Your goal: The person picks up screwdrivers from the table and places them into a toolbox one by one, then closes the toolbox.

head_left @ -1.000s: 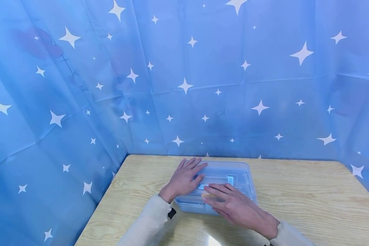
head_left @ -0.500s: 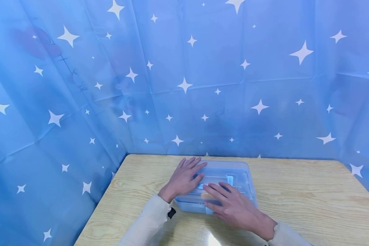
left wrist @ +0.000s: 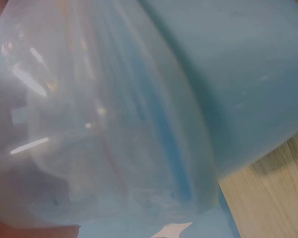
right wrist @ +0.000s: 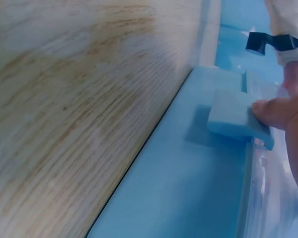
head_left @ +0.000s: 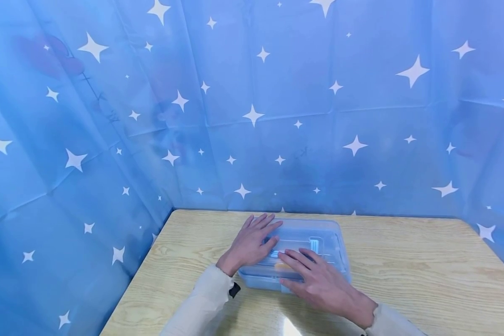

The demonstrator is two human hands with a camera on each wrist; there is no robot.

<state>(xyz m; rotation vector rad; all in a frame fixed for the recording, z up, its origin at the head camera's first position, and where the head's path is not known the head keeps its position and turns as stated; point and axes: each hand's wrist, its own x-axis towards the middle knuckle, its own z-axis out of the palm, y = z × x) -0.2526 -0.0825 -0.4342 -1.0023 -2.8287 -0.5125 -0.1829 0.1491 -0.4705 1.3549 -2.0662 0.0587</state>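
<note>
A light-blue plastic storage box (head_left: 258,282) with a clear lid (head_left: 302,228) stands on the table. My left hand (head_left: 249,245) rests on the lid's left part with its fingers spread. The right hand (head_left: 321,284) lies over the front right of the lid, its fingers extended. In the right wrist view its thumb (right wrist: 275,113) touches a pale-blue latch (right wrist: 233,116) on the box's front wall, and the latch stands out from that wall. The left wrist view shows the clear lid (left wrist: 89,163) and blue box wall (left wrist: 238,84) close up, blurred.
Blue and orange items inside the box show through the lid, too unclear to name. The wood-grain table (head_left: 416,261) extends to both sides of the box. A blue curtain with white stars (head_left: 302,93) hangs behind the table and along its left.
My right hand has shifted slightly, with its fingers more spread and its thumb at the box's front. The left hand has stayed in place on the lid.
</note>
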